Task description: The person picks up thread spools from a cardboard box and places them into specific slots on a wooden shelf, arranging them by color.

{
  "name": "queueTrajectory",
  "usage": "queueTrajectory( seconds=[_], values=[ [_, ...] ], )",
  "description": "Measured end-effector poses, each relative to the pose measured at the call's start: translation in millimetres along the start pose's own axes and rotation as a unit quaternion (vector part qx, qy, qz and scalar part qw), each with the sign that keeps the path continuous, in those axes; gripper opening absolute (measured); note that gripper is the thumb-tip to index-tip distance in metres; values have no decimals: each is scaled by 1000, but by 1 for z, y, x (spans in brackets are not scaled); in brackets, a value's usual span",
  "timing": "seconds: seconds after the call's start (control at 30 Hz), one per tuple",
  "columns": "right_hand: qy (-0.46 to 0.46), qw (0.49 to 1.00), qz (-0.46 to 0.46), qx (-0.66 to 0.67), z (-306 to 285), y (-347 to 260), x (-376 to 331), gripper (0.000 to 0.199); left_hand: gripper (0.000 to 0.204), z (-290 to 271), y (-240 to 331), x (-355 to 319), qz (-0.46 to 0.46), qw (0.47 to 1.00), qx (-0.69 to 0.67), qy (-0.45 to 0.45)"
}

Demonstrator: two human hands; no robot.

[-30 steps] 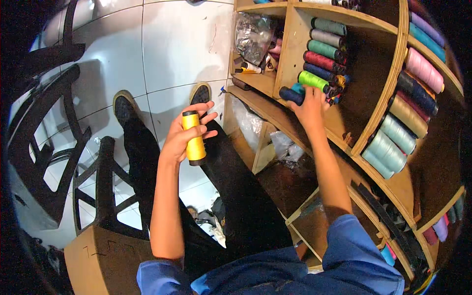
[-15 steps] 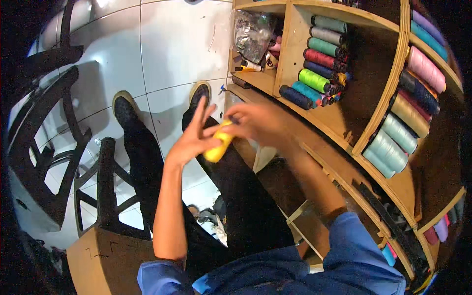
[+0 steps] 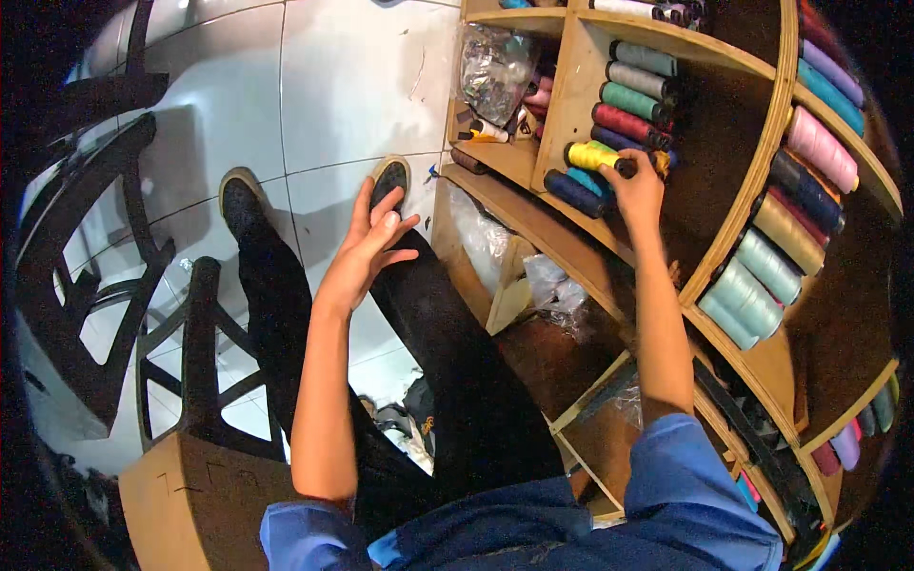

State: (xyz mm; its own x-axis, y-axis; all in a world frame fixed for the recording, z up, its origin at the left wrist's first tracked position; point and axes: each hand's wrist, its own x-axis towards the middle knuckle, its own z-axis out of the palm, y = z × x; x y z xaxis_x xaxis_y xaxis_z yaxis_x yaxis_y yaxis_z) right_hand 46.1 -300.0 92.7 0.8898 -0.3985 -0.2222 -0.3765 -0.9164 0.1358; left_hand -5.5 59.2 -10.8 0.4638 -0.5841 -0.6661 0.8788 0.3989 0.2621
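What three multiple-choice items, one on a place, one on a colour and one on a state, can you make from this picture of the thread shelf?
1. Where is the right hand?
A. at the wooden shelf
B. on the floor
C. on the chair

2. What colour is the spool that this hand holds?
A. pink
B. yellow
C. white

3. How is the left hand?
A. closed on a spool
B. open and empty
C. gripping a bag

Key: 1 A, the fingers reach into the compartment; 2 B, its thread is yellow; 3 B, the fingers are spread with nothing in them.
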Motion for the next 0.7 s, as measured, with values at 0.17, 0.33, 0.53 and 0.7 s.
queueTrajectory(
  seconds=[0.17, 0.33, 0.53, 0.7],
  values=[
    [10, 999, -1, -38, 15, 14, -4, 37, 84, 1, -4, 3, -4, 1000, -4, -6],
    [36, 996, -32, -73, 8, 25, -1, 33, 82, 12, -1, 11, 6, 1000, 6, -11],
    [111, 990, -24, 88, -43, -44, -22, 30, 69, -5, 8, -41, 51, 991, 80, 93],
    [33, 963, -189, 188, -74, -121, -48, 25, 36, 17, 25, -191, 207, 925, 174, 268]
  ],
)
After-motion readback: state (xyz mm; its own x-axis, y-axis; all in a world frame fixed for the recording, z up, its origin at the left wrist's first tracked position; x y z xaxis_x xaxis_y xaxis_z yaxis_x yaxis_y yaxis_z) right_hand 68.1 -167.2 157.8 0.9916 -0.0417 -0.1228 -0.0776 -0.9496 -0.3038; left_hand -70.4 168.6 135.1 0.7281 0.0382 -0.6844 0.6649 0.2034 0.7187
